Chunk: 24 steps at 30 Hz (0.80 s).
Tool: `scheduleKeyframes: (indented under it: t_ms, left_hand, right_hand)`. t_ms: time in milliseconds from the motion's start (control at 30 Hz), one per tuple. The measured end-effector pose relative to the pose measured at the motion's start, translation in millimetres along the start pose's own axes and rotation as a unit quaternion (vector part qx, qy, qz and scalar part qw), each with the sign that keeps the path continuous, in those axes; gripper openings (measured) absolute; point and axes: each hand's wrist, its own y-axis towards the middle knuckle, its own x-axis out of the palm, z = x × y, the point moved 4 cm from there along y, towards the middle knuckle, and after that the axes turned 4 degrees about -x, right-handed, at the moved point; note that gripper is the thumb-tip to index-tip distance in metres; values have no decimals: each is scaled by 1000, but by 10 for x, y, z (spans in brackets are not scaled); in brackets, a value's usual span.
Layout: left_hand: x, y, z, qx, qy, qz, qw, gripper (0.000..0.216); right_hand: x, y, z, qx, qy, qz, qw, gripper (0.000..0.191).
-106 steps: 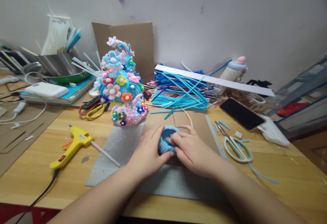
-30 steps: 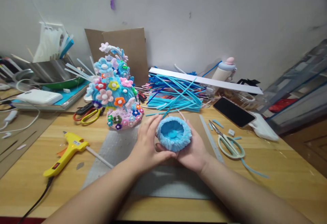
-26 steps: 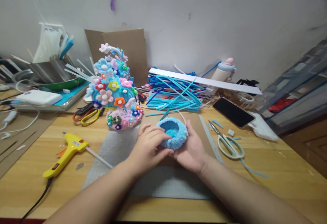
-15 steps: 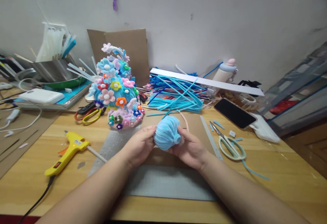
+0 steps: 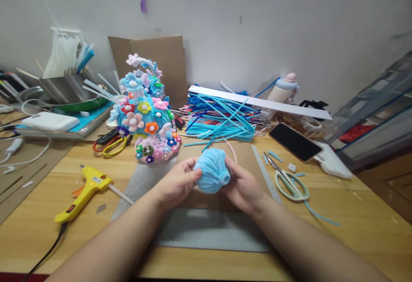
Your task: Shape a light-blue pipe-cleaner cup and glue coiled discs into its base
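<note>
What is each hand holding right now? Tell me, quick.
Left hand: closed on the blue ball.
Right hand: closed on the blue ball, opposite side.

**Blue fuzzy ball** [image 5: 210, 171]: far side and underside concealed. The left hand [image 5: 174, 183] and right hand [image 5: 244, 185] cover its flanks, and their palms are unseen. Both forearms are cut off by the lower edge.

**Pink stem** [image 5: 232, 148]: near end hidden behind the ball.

**Glue gun** [image 5: 84, 187]: label too small to read. Its cord [image 5: 48, 250] leaves at the bottom edge.

**Bottle** [image 5: 285, 86]: lower part masked by the white strip [image 5: 257, 101].

**Shelving** [image 5: 380, 114]: cropped at the right edge.
</note>
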Motion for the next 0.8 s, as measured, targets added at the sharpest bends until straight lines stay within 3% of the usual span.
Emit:
scheduleKeyframes:
  t_ms: [100,300,467,633,800]
  left_hand:
    - [46,3,-36,-29,-40,7,999,48]
    - [-74,34,-100,-13,-45,170,984,42]
    - [-139,13,-81,30,46,175,983,45]
    - [-181,-50,-38,52,182,195,962,49]
    - [-192,-93,-75,49,169,242,954,47]
  right_hand:
    - [-20,-11,-29,-44,-46,-4,998,28]
    - [-4,-89,58,-84,-179,-54,979,39]
    - [80,-166,63,-96,-249,-98,959,41]
    - [168,-257,57,-90,-252,-129,955,42]
    - [172,-281,82,-85,-237,-135,958,42]
